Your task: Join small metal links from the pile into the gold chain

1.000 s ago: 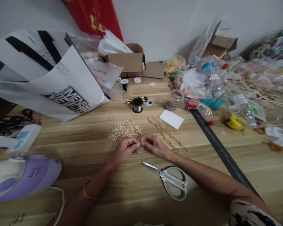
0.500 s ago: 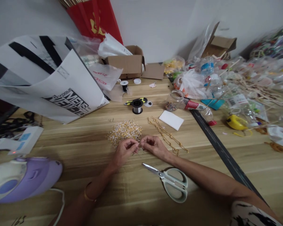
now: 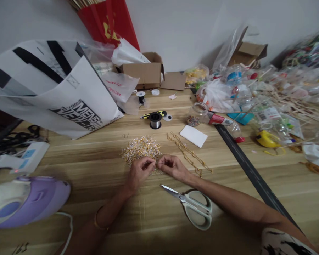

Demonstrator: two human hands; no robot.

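Both hands meet at the near right edge of a heap of small gold and silver metal pieces (image 3: pixel 139 148). My left hand (image 3: pixel 139 171) is pinched, thumb against forefinger, around something too small to name. Facing it, my right hand (image 3: pixel 174 166) pinches in the same way, its fingertips almost touching the left ones. Whatever lies between them is hidden or tiny. Right of the heap, gold chains (image 3: pixel 188 152) stretch across the wood. Closer to me lies a pair of scissors (image 3: pixel 191 203) with pale handles, its blades pointing toward the hands.
Beyond the heap stand a wire spool (image 3: pixel 155 121) and a jar of beads (image 3: pixel 196 114), with a white card (image 3: pixel 193 136) nearby. A large paper bag (image 3: pixel 77 106), a power strip (image 3: pixel 32 157) and a purple appliance (image 3: pixel 39 198) occupy the left. Plastic bottles and bags (image 3: pixel 271 113) crowd the right.
The hands stay pinched together in nearly the same spot, with only slight finger movement. The whole view has shifted a little; the objects on the table keep their places.
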